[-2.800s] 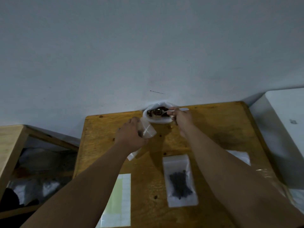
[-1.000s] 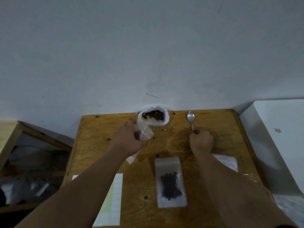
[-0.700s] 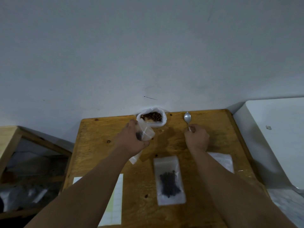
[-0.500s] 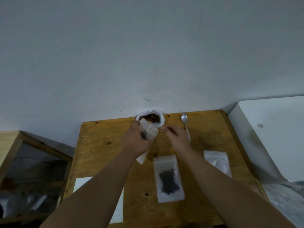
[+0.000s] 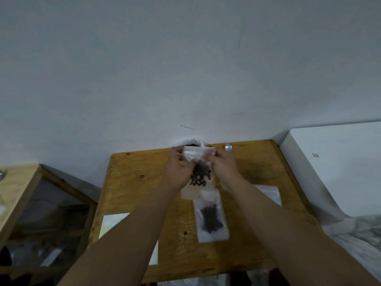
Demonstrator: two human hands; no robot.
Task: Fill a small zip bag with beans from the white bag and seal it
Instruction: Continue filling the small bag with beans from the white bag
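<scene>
Wooden tabletop (image 5: 134, 193) is set against a plain grey wall (image 5: 185, 69).

The top strip of the small zip bag (image 5: 198, 154) is pinched at both ends. The fingers (image 5: 179, 150) of the left hand (image 5: 178, 172) are curled on its left end, and the fingers (image 5: 212, 156) of the right hand (image 5: 223, 168) on its right end. The bag is held upright between the two hands. Whether its lower edge touches the wood cannot be determined. Dark beans (image 5: 201, 176) are seen through the clear film in its middle part. Whether the zip strip is pressed closed cannot be told.

Just behind the fingers, the white bag (image 5: 190, 140) is noted at the far edge of the tabletop. It is largely hidden by the held bag, with only its rim and a few beans exposed. The bowl of a spoon (image 5: 228, 147) is seen to its right, and the handle is covered by the right hand.

A second zip bag (image 5: 211, 219), containing beans, is laid flat nearer the person. Empty bags (image 5: 270, 193) are partly covered by the right forearm. A pale sheet (image 5: 112, 221) is partly covered by the left forearm, and its markings are not legible. A white box (image 5: 334, 166) is cut off at the right edge.
</scene>
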